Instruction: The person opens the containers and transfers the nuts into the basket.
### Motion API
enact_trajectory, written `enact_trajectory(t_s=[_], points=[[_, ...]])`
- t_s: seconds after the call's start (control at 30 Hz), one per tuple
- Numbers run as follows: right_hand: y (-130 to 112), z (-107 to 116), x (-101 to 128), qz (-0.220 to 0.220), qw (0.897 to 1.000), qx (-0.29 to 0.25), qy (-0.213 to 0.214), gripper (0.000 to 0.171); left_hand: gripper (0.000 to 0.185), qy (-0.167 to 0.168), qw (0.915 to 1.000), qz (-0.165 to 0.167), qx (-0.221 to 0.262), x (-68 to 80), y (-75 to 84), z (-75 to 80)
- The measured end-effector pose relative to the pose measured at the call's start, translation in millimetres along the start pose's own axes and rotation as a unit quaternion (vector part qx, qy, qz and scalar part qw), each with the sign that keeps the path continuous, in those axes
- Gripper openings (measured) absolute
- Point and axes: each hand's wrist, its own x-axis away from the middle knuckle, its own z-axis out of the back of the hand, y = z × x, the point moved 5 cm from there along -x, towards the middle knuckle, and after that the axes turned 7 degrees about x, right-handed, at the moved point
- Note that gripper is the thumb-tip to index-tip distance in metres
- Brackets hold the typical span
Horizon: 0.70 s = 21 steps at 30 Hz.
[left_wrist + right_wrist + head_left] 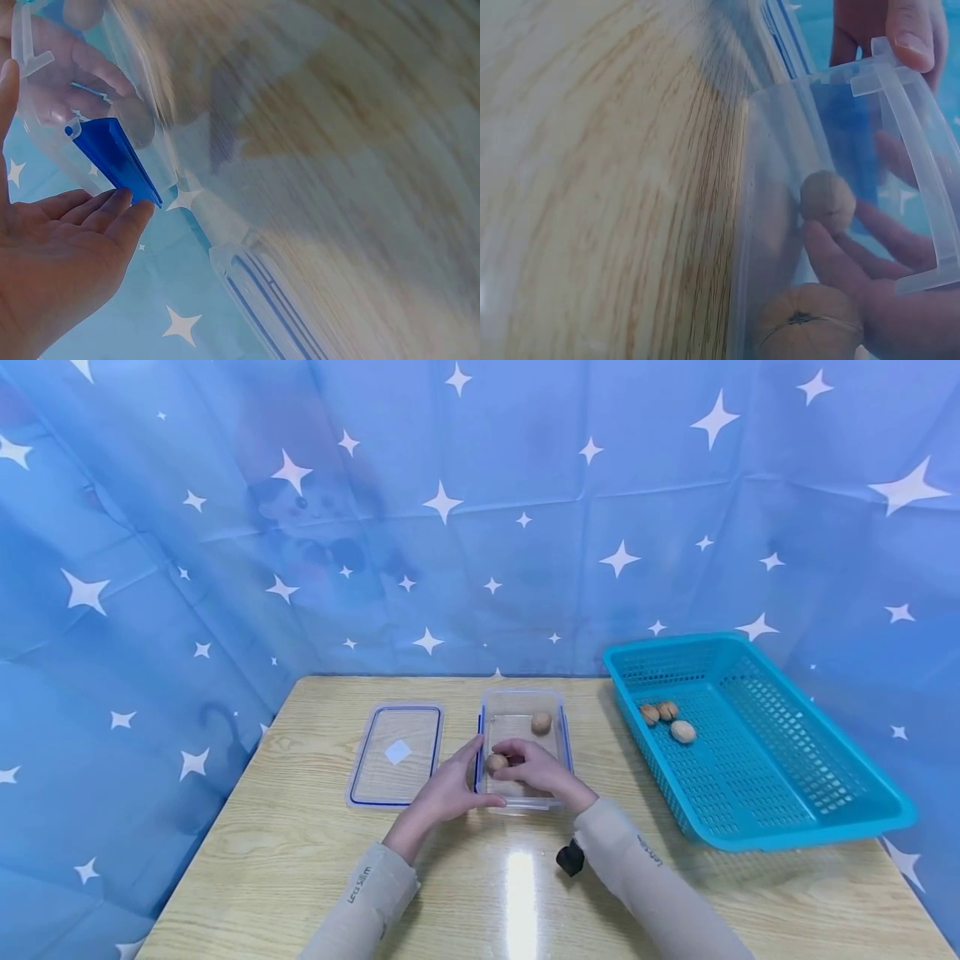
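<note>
A clear plastic container (566, 743) with blue clips stands uncovered on the table. My right hand (536, 768) reaches down inside it, thumb and fingers pinching a walnut (497, 763). In the right wrist view, that walnut (828, 201) shows between the fingertips through the clear wall. Closer to that camera lies a bigger-looking walnut (808, 322), beneath the hand. Another walnut (541, 722) rests toward the container's far end. My left hand (450, 787) is spread round the near left corner, its straight fingers against the blue clip (116, 157) and its thumb across the front rim.
Left of the container lies its clear lid (396, 756) with a blue seal and a white diamond label. At the right stands a turquoise basket (765, 760) with three walnuts (667, 711) at its left side. A starry blue curtain (480, 527) hangs behind the table.
</note>
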Motion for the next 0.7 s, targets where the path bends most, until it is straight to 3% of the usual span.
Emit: enact_trajectory(t_s=[0.7], points=[[4.6,1.2,2.0,-0.043,0.999,-0.011,0.022,0.039,0.114,0.003,1.0000,0.006,-0.003,-0.4,0.6,-0.3]])
